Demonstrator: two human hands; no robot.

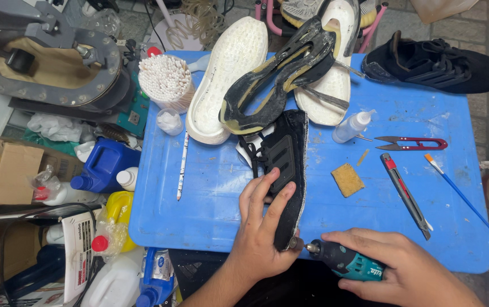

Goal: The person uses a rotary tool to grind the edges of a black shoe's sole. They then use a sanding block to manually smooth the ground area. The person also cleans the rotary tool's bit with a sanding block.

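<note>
Left hand (264, 224) is pressing flat, fingers spread, on black shoe upper (287, 176); right hand (401, 270) is gripping teal rotary tool (344, 262), its tip touching the upper's edge.

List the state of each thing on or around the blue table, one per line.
Left hand: pressing the black shoe upper flat on the blue table.
Right hand: gripping the rotary tool, tip at the upper's edge.
White sole: detached, tread up.
Black outsole: peeled off, lying across the soles.
Red snips: lying unused.
Utility knife: lying unused.
Squeeze bottle: capped, tipped over.
</note>
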